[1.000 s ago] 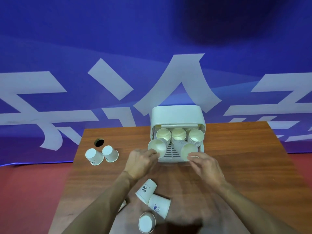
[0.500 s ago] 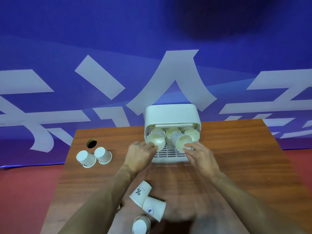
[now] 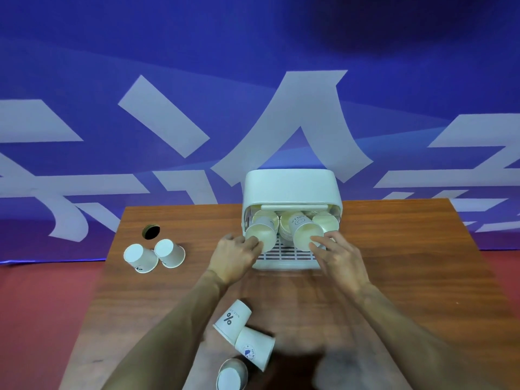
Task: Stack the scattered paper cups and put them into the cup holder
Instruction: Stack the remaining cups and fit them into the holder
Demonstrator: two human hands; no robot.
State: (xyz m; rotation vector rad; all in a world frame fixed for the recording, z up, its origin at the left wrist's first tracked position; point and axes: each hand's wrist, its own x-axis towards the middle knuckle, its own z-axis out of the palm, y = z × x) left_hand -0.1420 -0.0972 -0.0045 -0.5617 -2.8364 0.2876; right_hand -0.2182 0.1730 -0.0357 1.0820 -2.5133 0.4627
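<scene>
A white cup holder (image 3: 291, 187) stands at the table's far edge, its front open, with several paper cups lying inside, mouths toward me. My left hand (image 3: 233, 257) grips the rim of the left cup (image 3: 260, 235) at the holder's mouth. My right hand (image 3: 339, 256) pinches the rim of the right cup (image 3: 305, 232) beside it. Two upside-down cups (image 3: 153, 256) stand at the left of the table. Three more cups (image 3: 242, 336) lie near the front edge, between my forearms.
The wooden table (image 3: 408, 277) has a round cable hole (image 3: 151, 231) near its far left corner. A blue banner with pale lettering (image 3: 253, 108) hangs right behind the table. Red floor (image 3: 42, 319) shows on the left.
Both hands have pushed their cups deeper into the holder. The whole scene sits slightly lower and left in view as my head moved.
</scene>
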